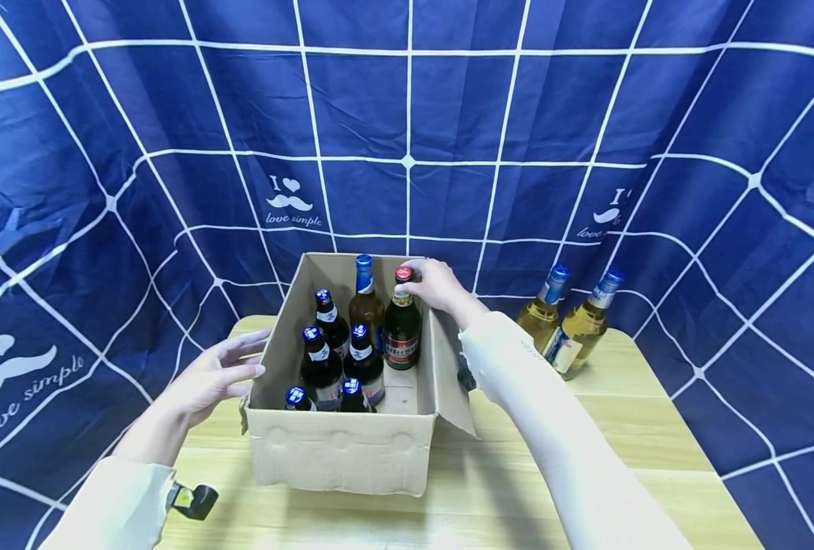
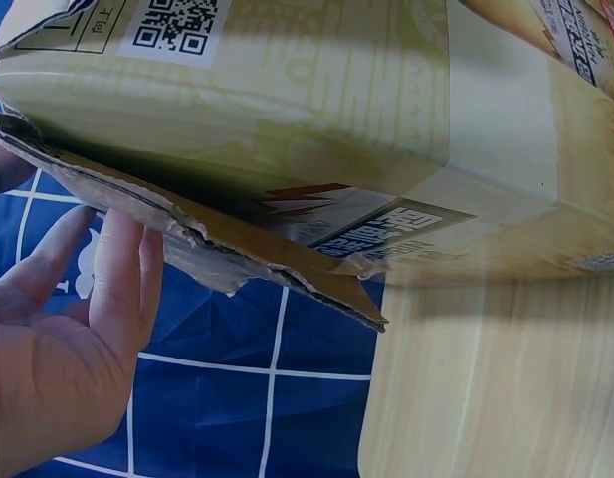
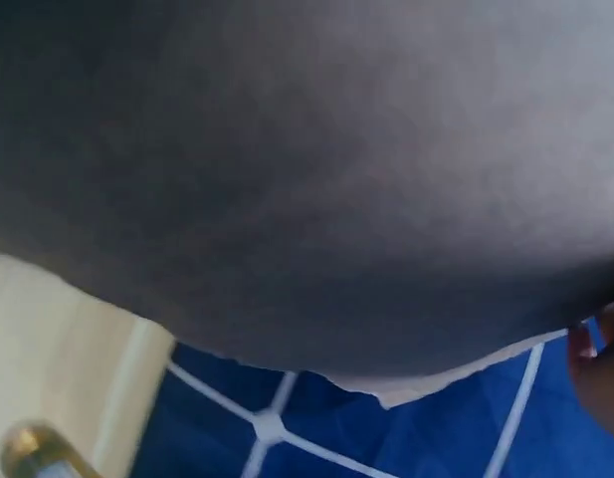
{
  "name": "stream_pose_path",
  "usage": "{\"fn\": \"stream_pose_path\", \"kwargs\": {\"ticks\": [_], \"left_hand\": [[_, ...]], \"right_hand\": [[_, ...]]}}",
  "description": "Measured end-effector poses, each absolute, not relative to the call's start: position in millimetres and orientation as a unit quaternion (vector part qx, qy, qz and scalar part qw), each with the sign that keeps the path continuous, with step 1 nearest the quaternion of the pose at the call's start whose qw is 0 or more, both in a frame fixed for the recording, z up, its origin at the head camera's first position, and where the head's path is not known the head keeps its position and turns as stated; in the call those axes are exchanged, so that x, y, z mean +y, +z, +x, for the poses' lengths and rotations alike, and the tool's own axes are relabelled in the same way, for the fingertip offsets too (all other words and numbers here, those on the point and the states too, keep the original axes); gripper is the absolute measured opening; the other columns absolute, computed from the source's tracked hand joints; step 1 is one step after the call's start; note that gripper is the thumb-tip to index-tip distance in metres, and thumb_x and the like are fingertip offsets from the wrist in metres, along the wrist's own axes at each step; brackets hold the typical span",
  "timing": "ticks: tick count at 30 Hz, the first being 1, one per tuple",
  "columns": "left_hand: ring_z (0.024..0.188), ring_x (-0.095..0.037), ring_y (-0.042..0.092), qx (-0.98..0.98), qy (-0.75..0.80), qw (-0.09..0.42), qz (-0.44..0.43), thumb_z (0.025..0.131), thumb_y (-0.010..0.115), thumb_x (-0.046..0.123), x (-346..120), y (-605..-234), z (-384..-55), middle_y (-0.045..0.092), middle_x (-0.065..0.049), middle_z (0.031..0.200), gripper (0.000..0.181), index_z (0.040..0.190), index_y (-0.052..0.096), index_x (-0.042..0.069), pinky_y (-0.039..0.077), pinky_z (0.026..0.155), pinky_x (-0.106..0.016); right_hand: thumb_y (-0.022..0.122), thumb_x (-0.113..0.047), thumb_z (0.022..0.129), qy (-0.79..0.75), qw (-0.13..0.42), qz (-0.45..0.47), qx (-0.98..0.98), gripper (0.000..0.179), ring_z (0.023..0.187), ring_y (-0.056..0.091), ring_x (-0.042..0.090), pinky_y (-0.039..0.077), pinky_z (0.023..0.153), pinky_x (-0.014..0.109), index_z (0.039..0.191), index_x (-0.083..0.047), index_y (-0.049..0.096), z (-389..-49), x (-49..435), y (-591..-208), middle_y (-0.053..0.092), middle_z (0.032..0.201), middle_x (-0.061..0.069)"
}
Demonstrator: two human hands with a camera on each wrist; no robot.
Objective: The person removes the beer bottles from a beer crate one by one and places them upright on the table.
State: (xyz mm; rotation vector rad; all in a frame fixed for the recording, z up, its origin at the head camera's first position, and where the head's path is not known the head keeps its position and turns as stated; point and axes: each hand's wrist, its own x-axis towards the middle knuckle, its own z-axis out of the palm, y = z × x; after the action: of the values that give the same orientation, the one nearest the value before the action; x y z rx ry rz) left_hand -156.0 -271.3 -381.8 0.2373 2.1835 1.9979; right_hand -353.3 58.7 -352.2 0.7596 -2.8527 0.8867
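Note:
My right hand (image 1: pixel 441 286) grips the neck of a dark green beer bottle (image 1: pixel 402 328) with a red cap. The bottle stands upright at the far right inside an open cardboard box (image 1: pixel 341 451). Beside it are a taller brown bottle with blue foil (image 1: pixel 366 305) and several dark bottles (image 1: pixel 322 374) with blue caps. At the box's left side is my left hand (image 1: pixel 204 382), its fingers extended near the wall. The left wrist view shows these fingers (image 2: pixel 115 269) by a torn cardboard flap (image 2: pixel 217 229). In the right wrist view, a large blurred surface hides the bottle.
Two pale golden bottles (image 1: pixel 582 325) with blue foil tops stand on the wooden table (image 1: pixel 627 443), to the right of the box. One box flap (image 1: pixel 453 389) hangs outward on the right. A blue curtain (image 1: pixel 462 107) with white lines surrounds the table.

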Motion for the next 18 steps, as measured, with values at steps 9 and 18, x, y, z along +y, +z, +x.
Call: {"fn": "stream_pose_path", "kwargs": {"ticks": [9,18], "left_hand": [[0.103,-0.012,0.059,0.736,0.667,0.088,0.08,0.093,0.056,0.004,-269,-379,-157,0.028,-0.036,0.142,0.063,0.145,0.022,-0.01,0.051,0.079,-0.032],[0.102,-0.011,0.06,0.739,0.664,0.086,0.073,0.094,0.056,0.004,-272,-382,-157,0.029,-0.033,0.142,0.062,0.145,0.023,-0.009,0.051,0.079,-0.032]], "right_hand": [[0.07,-0.024,0.088,0.405,0.15,0.229,-0.872,0.038,0.092,0.061,0.024,0.044,0.086,0.037,0.119,-0.002,0.062,-346,62,-337,0.067,0.1,0.013],[0.069,-0.018,0.088,0.517,0.386,0.231,-0.728,0.032,0.079,0.06,0.022,0.043,0.08,0.029,0.11,0.005,0.063,-323,60,-239,0.066,0.088,0.014]]}}
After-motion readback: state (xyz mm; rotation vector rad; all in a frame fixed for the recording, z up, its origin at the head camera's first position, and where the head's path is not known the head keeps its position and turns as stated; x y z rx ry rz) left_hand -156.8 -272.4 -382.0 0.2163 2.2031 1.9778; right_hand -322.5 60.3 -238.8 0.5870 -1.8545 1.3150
